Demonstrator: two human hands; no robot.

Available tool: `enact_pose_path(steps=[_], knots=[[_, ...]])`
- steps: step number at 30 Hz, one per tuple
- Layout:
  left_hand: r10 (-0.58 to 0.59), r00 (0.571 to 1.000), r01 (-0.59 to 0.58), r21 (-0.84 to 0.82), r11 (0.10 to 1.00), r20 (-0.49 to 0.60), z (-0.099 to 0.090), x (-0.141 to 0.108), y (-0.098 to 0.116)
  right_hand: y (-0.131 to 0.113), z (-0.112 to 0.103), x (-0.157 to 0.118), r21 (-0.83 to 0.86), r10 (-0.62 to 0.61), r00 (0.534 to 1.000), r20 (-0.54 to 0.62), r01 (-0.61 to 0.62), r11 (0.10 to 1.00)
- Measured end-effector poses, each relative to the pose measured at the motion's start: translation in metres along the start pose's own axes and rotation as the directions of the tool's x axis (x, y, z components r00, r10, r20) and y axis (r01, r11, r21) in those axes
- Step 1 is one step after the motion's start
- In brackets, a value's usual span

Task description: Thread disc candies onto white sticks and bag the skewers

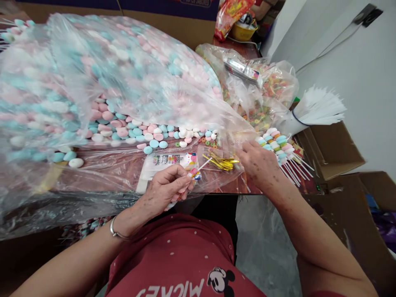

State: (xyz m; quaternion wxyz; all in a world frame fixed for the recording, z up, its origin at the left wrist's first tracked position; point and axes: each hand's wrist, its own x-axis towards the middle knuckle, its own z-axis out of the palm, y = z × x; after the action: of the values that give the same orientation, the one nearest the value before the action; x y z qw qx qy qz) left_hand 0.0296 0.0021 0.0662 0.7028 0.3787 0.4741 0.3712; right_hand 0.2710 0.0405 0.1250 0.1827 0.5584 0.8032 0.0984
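My left hand (173, 183) is closed on a bagged marshmallow lollipop, whose white stick (204, 163) pokes up to the right. Beneath that hand lies a stack of printed clear bags (157, 161). Just beyond the stick is a bunch of gold twist ties (224, 163). My right hand (256, 163) rests right of the ties with its fingers curled down; its fingertips are partly hidden, and I cannot make out what they hold. Beside its wrist lie several finished marshmallow sticks (276, 146). Loose pink, blue and white marshmallows (151, 132) spread out behind the bags.
A huge clear bag of marshmallows (133, 62) covers the left and back of the table. Behind my right hand are bags of ring-shaped gummies (272, 86) and a container of white sticks (321, 107). Open cardboard boxes (338, 150) stand at the right.
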Motion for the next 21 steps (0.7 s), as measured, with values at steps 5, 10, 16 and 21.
enact_pose_path(steps=[5,10,16,21], knots=[[0.021,1.000,-0.017,-0.144,0.989,0.022,0.001,0.003,-0.003,0.008,0.017,-0.009,0.109,0.063,0.995,-0.081,-0.054,0.993],[0.037,0.997,-0.025,-0.178,0.984,0.064,0.004,0.005,-0.005,0.001,0.030,-0.009,0.244,0.098,0.992,-0.078,-0.077,0.967],[0.038,0.998,-0.026,-0.192,0.981,0.059,0.004,0.004,-0.006,0.000,0.040,-0.011,0.355,0.027,0.989,-0.144,0.026,0.935],[0.047,0.996,-0.029,-0.243,0.970,0.071,0.008,0.004,-0.003,-0.007,0.043,-0.010,0.474,0.204,0.914,-0.351,-0.014,0.880]])
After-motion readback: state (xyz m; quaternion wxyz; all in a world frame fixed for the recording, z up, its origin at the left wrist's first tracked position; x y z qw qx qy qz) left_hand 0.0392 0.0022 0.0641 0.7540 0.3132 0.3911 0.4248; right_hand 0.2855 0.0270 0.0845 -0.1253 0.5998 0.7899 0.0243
